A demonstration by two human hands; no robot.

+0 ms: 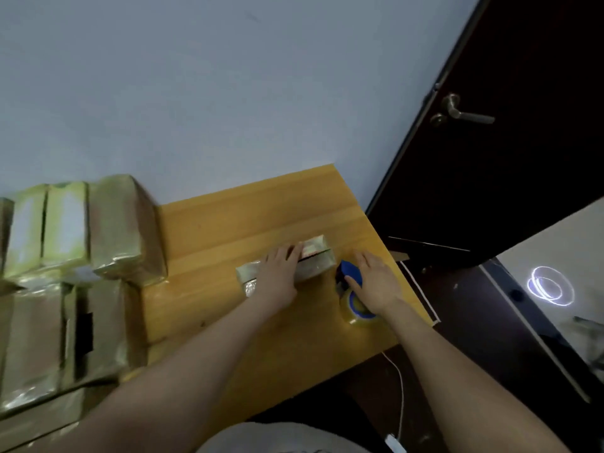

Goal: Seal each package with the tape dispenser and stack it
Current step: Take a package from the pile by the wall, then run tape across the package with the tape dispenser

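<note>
A small tape-wrapped package (313,261) lies on the wooden table (228,223) near its far right corner. My left hand (277,276) lies flat on top of the package, fingers fairly straight, covering its middle. Just right of the package sits a blue tape dispenser (351,273) with a clear tape roll (354,313). My right hand (376,282) rests on the dispenser with straight fingers and hides most of it. A stack of shiny wrapped packages (121,230) fills the table's left side.
More wrapped boxes (39,338) are piled at the near left. The wall runs behind the table. A dark door (510,142) with a lever handle stands to the right. A white cable (400,397) hangs off the table's near right edge.
</note>
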